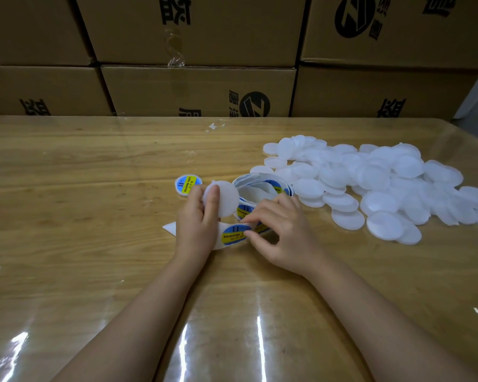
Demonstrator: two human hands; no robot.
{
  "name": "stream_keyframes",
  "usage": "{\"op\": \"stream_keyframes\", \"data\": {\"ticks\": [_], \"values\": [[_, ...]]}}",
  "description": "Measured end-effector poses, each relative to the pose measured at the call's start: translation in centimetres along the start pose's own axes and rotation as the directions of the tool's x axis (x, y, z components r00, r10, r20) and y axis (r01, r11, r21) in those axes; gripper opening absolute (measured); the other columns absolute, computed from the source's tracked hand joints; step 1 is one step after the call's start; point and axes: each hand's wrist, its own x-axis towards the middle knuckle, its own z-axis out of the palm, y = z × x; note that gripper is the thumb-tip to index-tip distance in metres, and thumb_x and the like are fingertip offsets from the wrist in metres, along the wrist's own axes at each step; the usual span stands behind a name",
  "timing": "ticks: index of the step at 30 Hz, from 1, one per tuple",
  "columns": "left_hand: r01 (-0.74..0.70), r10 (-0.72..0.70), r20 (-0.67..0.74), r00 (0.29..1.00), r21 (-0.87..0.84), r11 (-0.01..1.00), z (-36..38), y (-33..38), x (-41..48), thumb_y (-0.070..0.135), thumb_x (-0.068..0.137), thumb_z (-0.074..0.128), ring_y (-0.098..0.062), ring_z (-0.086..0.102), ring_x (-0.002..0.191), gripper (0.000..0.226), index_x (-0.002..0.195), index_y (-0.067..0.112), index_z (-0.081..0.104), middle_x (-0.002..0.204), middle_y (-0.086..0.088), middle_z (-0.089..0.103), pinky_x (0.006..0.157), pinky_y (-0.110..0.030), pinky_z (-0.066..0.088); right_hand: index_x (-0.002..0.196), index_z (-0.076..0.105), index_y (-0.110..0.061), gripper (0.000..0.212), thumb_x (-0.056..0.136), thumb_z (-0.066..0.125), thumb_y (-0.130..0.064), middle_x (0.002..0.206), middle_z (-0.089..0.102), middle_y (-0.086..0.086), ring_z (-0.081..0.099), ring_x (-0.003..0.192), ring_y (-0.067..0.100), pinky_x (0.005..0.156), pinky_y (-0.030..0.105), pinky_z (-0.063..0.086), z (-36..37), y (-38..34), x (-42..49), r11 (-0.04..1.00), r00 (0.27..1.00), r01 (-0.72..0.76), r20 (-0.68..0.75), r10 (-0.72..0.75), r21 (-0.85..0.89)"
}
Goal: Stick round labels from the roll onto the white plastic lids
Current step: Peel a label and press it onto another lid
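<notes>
My left hand [198, 216] holds a bare white plastic lid [226, 198] upright between thumb and fingers. Just right of it lies the loose roll of labels [260, 190], its backing strip trailing toward me. A blue and yellow round label [232, 234] sits on that strip, and my right hand [280, 230] pinches at its right edge with thumb and forefinger. One lid with a label stuck on it [187, 184] lies flat on the table behind my left hand. A big heap of bare white lids [370, 183] spreads to the right.
The wooden table [80, 202] is covered by clear glossy film. Stacked cardboard boxes [199, 89] form a wall along its far edge. A scrap of torn film or paper [215, 126] lies near that edge.
</notes>
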Motion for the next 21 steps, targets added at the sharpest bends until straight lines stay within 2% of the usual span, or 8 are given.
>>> {"op": "stream_keyframes", "data": {"ticks": [3,7,13,17,21], "values": [[0.038,-0.034,0.083,0.996,-0.044,0.998,0.1,0.2,-0.1,0.052,0.086,0.043,-0.008,0.047,0.057,0.027,0.073,0.029,0.05,0.059,0.017,0.052,0.057,-0.04,0.044,0.089,0.071,-0.016,0.009,0.08,0.07,-0.017,0.082,0.063,-0.007,0.047,0.077,0.019,0.075,0.025,0.028,0.3,-0.1,0.0,0.998,0.999,0.051,0.007,-0.051,-0.04],[0.045,-0.03,0.182,0.983,-0.078,0.996,0.2,0.4,-0.4,0.042,0.088,0.044,-0.004,0.051,0.049,0.024,0.077,0.022,0.053,0.056,0.015,0.057,0.052,-0.024,0.043,0.089,0.071,-0.01,0.007,0.083,0.069,-0.011,0.084,0.066,-0.001,0.048,0.079,0.019,0.079,0.024,0.038,0.5,-0.1,0.0,0.996,0.996,0.087,0.006,-0.087,0.002],[0.068,-0.047,0.22,0.974,-0.091,0.994,0.0,0.7,-0.5,0.042,0.088,0.044,-0.013,0.049,0.055,0.023,0.078,0.023,0.052,0.058,0.011,0.053,0.057,-0.04,0.043,0.085,0.07,-0.005,0.003,0.084,0.068,-0.007,0.082,0.066,0.003,0.048,0.079,0.016,0.077,0.026,0.041,0.4,-0.7,0.2,0.986,0.988,0.154,-0.007,-0.154,0.062],[0.048,-0.036,0.238,0.971,-0.049,0.998,0.0,0.6,-0.5,0.043,0.088,0.044,-0.004,0.048,0.053,0.019,0.077,0.03,0.051,0.058,0.019,0.055,0.057,-0.03,0.042,0.084,0.069,-0.003,0.002,0.084,0.068,-0.005,0.082,0.067,0.003,0.047,0.076,0.016,0.081,0.02,0.035,0.5,-1.2,0.3,0.978,0.982,0.19,-0.02,-0.189,0.081],[0.024,-0.024,0.245,0.969,0.003,1.0,0.1,0.2,-0.5,0.045,0.087,0.044,0.0,0.045,0.054,0.022,0.076,0.028,0.051,0.058,0.018,0.053,0.055,-0.022,0.037,0.089,0.07,-0.005,0.005,0.086,0.067,-0.008,0.083,0.067,0.003,0.052,0.074,0.021,0.077,0.026,0.042,0.5,-1.2,0.2,0.977,0.982,0.189,-0.008,-0.189,0.096]]}}
